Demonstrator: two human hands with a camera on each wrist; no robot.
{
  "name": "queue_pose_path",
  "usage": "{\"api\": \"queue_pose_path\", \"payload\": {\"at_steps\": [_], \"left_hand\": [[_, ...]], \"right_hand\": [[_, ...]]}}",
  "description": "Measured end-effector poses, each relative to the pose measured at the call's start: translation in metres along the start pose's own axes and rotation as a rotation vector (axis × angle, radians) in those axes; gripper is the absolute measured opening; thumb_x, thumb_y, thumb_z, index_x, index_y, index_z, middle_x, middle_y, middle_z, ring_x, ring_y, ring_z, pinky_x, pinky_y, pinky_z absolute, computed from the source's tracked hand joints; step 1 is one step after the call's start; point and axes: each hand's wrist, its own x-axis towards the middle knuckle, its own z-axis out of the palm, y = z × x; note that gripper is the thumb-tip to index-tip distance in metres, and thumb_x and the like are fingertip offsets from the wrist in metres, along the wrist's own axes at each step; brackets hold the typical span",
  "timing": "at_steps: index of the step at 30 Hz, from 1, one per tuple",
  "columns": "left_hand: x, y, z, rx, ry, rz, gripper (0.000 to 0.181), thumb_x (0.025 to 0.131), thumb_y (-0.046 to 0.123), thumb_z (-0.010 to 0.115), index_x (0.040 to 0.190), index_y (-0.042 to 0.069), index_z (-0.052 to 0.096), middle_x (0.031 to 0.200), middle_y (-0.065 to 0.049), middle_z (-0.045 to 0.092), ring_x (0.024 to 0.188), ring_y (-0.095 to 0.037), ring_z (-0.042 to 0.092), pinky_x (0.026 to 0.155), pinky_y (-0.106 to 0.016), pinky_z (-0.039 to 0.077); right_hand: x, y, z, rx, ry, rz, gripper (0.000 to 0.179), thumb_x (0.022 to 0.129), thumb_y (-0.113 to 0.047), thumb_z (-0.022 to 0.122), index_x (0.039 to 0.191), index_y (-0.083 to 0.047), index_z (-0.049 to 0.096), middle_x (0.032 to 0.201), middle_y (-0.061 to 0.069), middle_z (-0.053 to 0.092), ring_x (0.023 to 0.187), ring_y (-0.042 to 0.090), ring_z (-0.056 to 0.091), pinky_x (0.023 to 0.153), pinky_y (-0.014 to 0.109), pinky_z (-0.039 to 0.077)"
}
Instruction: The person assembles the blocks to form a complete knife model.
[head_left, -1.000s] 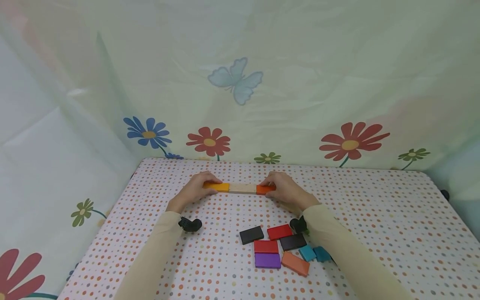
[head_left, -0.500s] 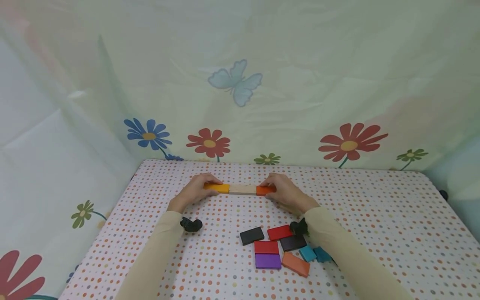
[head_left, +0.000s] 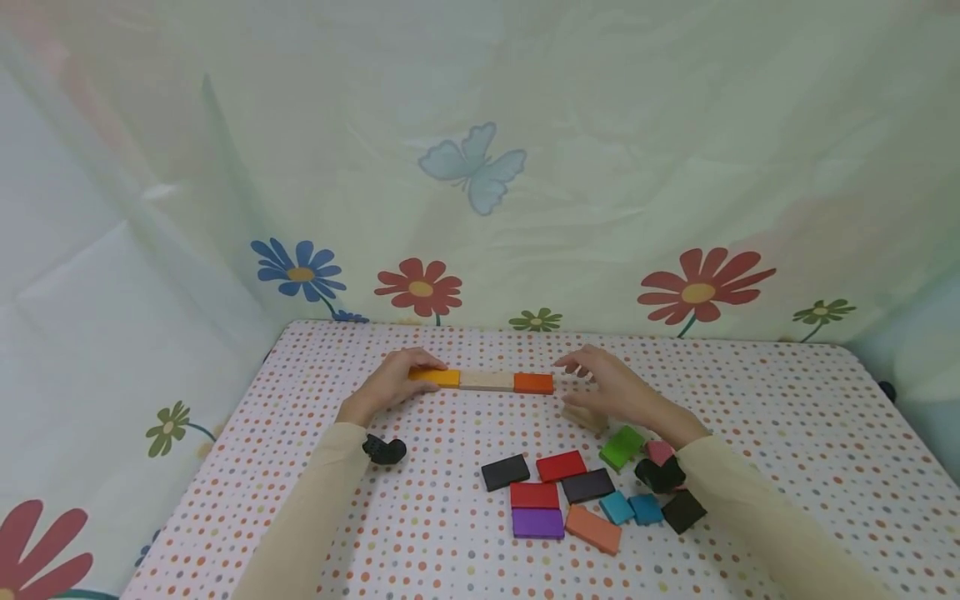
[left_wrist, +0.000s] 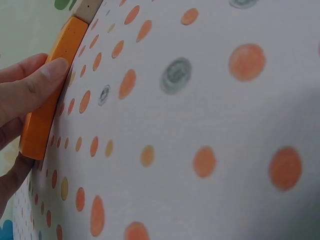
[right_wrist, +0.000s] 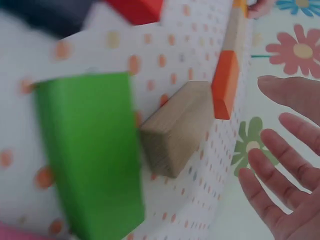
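Right hand (head_left: 613, 390) leaves flat orange wood block (head_left: 533, 383), grip loose, empty; left hand (head_left: 393, 381) pinches flat yellow wood block (head_left: 446, 379); row (head_left: 487, 381) stays straight.

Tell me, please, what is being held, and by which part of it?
Left grip: the yellow block, by its two long sides. Right grip: nothing.

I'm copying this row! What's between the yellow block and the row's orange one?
A wood block, end to end with both, in the head view.
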Motion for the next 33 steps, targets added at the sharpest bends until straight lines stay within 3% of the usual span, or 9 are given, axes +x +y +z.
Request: {"api": "queue_pose_path", "payload": {"at_steps": [7, 13, 23, 27, 33], "left_hand": [[0.003, 0.0, 0.0, 0.007, -0.012, 0.019, 0.036, 0.094, 0.014, 0.079, 0.13, 0.017, 0.076, 0.13, -0.004, 0.07, 0.125, -0.026, 0.06, 0.112, -0.044, 0.047], [0.004, -0.001, 0.002, -0.011, -0.018, 0.005, 0.036, 0.095, 0.013, 0.079, 0.13, 0.019, 0.077, 0.129, -0.004, 0.069, 0.124, -0.026, 0.059, 0.111, -0.043, 0.048], [0.003, -0.002, 0.003, -0.012, -0.016, 0.003, 0.036, 0.094, 0.013, 0.079, 0.13, 0.019, 0.076, 0.131, -0.004, 0.068, 0.125, -0.026, 0.058, 0.111, -0.044, 0.048], [0.003, -0.004, 0.003, -0.002, -0.014, 0.008, 0.037, 0.095, 0.013, 0.079, 0.131, 0.019, 0.076, 0.131, -0.004, 0.068, 0.126, -0.027, 0.058, 0.112, -0.045, 0.047], [0.002, -0.004, 0.001, -0.004, -0.018, -0.014, 0.037, 0.096, 0.014, 0.078, 0.132, 0.019, 0.075, 0.133, -0.005, 0.067, 0.127, -0.027, 0.056, 0.113, -0.046, 0.046]], "right_hand": [[-0.023, 0.005, 0.007, -0.006, -0.038, -0.023, 0.046, 0.088, -0.012, 0.086, 0.127, 0.005, 0.066, 0.114, 0.014, 0.066, 0.101, 0.03, 0.064, 0.084, 0.046, 0.06], [-0.036, 0.015, 0.015, 0.051, 0.008, 0.05, 0.048, 0.083, -0.002, 0.087, 0.126, 0.005, 0.067, 0.114, 0.017, 0.064, 0.101, 0.033, 0.064, 0.086, 0.052, 0.058], [-0.035, 0.023, 0.022, 0.046, 0.035, 0.069, 0.043, 0.082, 0.0, 0.086, 0.12, 0.006, 0.068, 0.102, 0.012, 0.067, 0.086, 0.024, 0.064, 0.073, 0.037, 0.056], [-0.031, 0.023, 0.023, 0.035, 0.018, 0.118, 0.039, 0.083, -0.003, 0.087, 0.117, 0.006, 0.071, 0.101, 0.011, 0.067, 0.084, 0.021, 0.062, 0.074, 0.038, 0.055], [-0.029, 0.022, 0.019, 0.02, -0.013, 0.111, 0.035, 0.084, -0.002, 0.084, 0.116, 0.007, 0.073, 0.1, 0.012, 0.068, 0.085, 0.022, 0.063, 0.074, 0.04, 0.057]]}}
